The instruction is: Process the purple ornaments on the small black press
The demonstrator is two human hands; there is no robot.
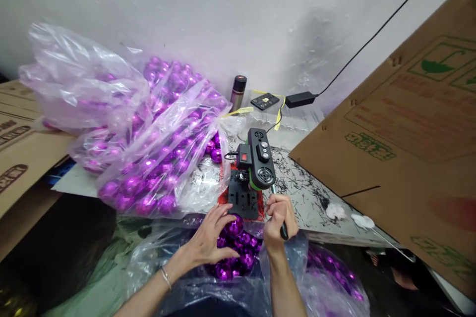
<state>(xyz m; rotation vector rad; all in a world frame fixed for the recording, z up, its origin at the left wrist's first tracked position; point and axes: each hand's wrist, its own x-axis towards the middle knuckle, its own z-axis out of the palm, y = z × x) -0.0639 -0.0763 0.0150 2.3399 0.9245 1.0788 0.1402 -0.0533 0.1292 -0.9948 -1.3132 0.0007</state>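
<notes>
My left hand (pixel 208 235) is open, its thumb and fingers spread beside a shiny purple ball (pixel 234 226) at the table's front edge. The fingertips overlap the ball; whether they press on it I cannot tell. More mirrored purple balls (pixel 247 260) lie below in a clear plastic bag. My right hand (pixel 280 218) is closed in a fist around a black-handled tool (pixel 284 232) with a slim metal shaft; its tip is hidden by the device. Just ahead stands a black device (pixel 262 158) with round grilles and buttons, over a slotted black plate (pixel 242 195).
Large clear bags of purple balls (pixel 159 163) fill the left side. A cardboard box (pixel 405 143) leans in at right, another box (pixel 22 124) at left. Behind are a flask (pixel 238 91), a phone-like slab (pixel 265 101) and a power adapter (pixel 300 99). Dark bits litter the tabletop (pixel 297 183).
</notes>
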